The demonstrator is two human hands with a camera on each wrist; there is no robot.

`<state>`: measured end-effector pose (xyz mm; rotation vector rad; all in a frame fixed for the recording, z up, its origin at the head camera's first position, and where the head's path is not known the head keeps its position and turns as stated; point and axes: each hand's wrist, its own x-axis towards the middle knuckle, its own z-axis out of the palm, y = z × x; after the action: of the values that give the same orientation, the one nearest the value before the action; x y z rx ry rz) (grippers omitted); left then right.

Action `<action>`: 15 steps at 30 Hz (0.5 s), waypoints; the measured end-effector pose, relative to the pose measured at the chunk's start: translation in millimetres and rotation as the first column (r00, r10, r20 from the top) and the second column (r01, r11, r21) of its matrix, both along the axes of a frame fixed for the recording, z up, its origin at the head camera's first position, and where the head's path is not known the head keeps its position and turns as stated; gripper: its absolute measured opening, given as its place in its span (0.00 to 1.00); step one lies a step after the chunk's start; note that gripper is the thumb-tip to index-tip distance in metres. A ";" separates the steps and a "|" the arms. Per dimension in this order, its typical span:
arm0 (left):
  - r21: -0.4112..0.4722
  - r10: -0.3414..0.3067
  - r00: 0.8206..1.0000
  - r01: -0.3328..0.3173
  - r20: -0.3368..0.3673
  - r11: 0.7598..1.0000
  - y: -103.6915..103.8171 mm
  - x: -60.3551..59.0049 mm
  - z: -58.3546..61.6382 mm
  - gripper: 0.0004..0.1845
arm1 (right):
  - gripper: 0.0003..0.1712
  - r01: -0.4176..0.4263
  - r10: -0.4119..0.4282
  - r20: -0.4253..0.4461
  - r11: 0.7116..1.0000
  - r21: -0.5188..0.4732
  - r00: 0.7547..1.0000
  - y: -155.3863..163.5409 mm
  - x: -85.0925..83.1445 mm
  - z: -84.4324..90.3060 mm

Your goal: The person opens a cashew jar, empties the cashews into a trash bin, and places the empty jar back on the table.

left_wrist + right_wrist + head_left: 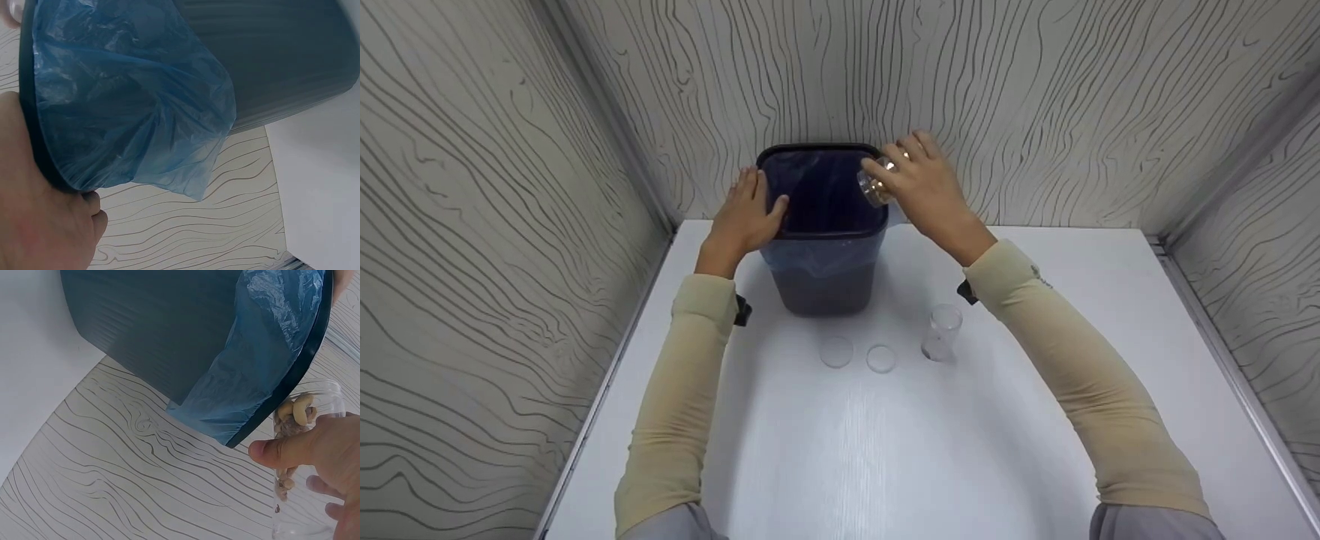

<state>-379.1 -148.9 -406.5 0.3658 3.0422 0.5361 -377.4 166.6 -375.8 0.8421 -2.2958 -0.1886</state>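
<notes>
A dark trash bin (pixel 825 289) with a blue plastic liner (pixel 129 101) folded over its rim stands at the back of the table. My left hand (pixel 745 217) grips the bin's left rim, thumb on the inner side and fingers outside. Over the right rim, my right hand (pixel 926 184) holds a clear jar (pixel 874 186) tilted, its mouth toward the bin's opening. Cashews and other nuts (pixel 301 410) lie inside that jar, gathered near the mouth in the right wrist view. Whether any have fallen into the bin is hidden.
A second clear jar (pixel 943 331) stands upright on the white table (pixel 840 450), near the right forearm. Two clear round pieces, a larger disc (pixel 836 352) and a smaller ring (pixel 881 358), lie in front of the bin. Wood-patterned walls (pixel 1035 112) enclose the table's back and sides.
</notes>
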 end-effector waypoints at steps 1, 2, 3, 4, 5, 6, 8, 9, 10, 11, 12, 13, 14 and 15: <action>-0.001 0.000 1.000 0.000 -0.001 1.000 0.1 0.1 0.1 0.43 | 0.35 0.000 0.000 0.003 1.000 -0.001 1.000 0.1 0.0 0.1; -0.002 -0.001 1.000 0.001 0.000 1.000 0.1 0.3 0.3 0.43 | 0.36 0.000 0.000 0.004 1.000 -0.002 1.000 0.1 0.0 0.3; -0.003 -0.001 1.000 0.001 -0.002 1.000 0.1 0.4 0.3 0.43 | 0.36 -0.001 0.001 0.003 1.000 -0.002 1.000 0.1 -0.2 0.3; -0.003 -0.001 1.000 0.001 -0.003 1.000 0.2 0.4 0.4 0.43 | 0.36 -0.002 0.003 0.003 1.000 -0.002 1.000 0.1 -0.2 0.2; -0.002 -0.001 1.000 0.001 -0.004 1.000 0.3 0.6 0.4 0.43 | 0.36 -0.005 0.005 0.002 1.000 -0.005 1.000 0.2 -0.2 0.0; -0.001 0.000 1.000 0.000 -0.005 1.000 0.3 0.8 0.5 0.43 | 0.35 -0.007 0.007 0.001 1.000 -0.005 1.000 0.3 -0.1 -0.1; 0.005 0.002 1.000 -0.002 0.000 1.000 0.4 1.1 0.5 0.43 | 0.35 -0.007 0.007 -0.008 1.000 -0.006 1.000 0.3 -0.2 -0.3; 0.007 0.004 1.000 -0.004 0.001 1.000 0.5 1.1 0.4 0.43 | 0.34 -0.007 0.007 -0.013 1.000 -0.002 1.000 0.3 -0.2 -0.4; 0.010 0.006 1.000 -0.006 0.004 1.000 0.6 1.3 0.3 0.43 | 0.34 -0.003 0.003 -0.015 1.000 0.005 1.000 0.4 -0.1 -0.3; 0.013 0.007 1.000 -0.007 0.008 1.000 0.8 1.4 0.4 0.43 | 0.34 0.000 0.000 -0.017 1.000 0.011 1.000 0.3 -0.1 -0.3; 0.016 0.009 1.000 -0.009 0.012 1.000 0.8 1.4 0.3 0.44 | 0.35 0.004 -0.004 -0.018 1.000 0.017 1.000 0.2 -0.3 -0.3; 0.018 0.010 1.000 -0.010 0.015 1.000 0.8 1.4 0.3 0.44 | 0.35 0.007 -0.007 -0.016 1.000 0.022 1.000 0.1 -0.4 -0.3; 0.019 0.010 1.000 -0.010 0.015 1.000 1.0 1.5 0.4 0.44 | 0.35 0.009 -0.009 -0.014 1.000 0.026 1.000 0.0 -0.3 -0.2; 0.021 0.010 1.000 -0.011 0.016 1.000 1.1 1.7 0.6 0.44 | 0.35 0.010 -0.010 -0.010 1.000 0.028 1.000 0.0 -0.4 -0.2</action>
<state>-377.4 -147.8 -405.9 0.3449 3.0272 0.5690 -377.8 166.5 -376.0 0.8425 -2.2935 -0.2299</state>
